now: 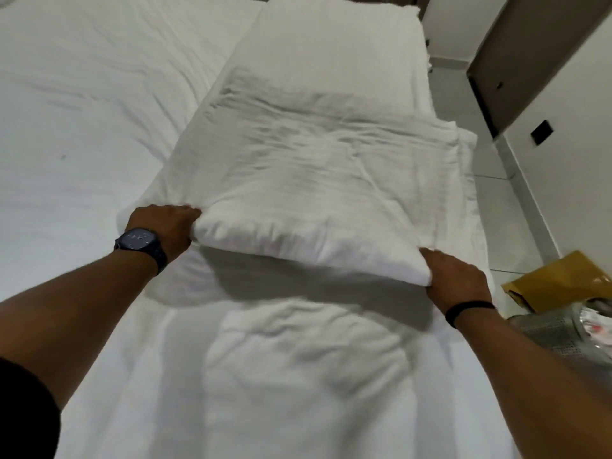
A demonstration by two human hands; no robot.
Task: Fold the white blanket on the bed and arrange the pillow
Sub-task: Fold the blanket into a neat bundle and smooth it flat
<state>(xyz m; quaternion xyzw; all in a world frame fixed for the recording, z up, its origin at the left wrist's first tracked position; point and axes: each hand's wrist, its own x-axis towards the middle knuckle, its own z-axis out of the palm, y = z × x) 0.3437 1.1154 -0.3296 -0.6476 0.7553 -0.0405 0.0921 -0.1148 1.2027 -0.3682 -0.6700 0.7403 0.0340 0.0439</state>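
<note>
The white blanket [308, 180] lies along the right side of the bed as a long strip, its near part doubled over into a thick fold. My left hand [164, 223], with a dark watch on the wrist, grips the fold's left corner. My right hand [455, 276], with a black band on the wrist, holds the fold's right corner, fingers tucked under the cloth. The folded edge hangs slightly above the layer below and casts a shadow on it. A white pillow [334, 41] rests at the far end of the strip, near the head of the bed.
The bed's white sheet [82, 111] stretches wide to the left. Right of the bed is a pale tiled floor [463, 104] and a wall with a brown door. A yellow bag [559, 279] and a mesh bin [556, 329] sit by the bed's right edge.
</note>
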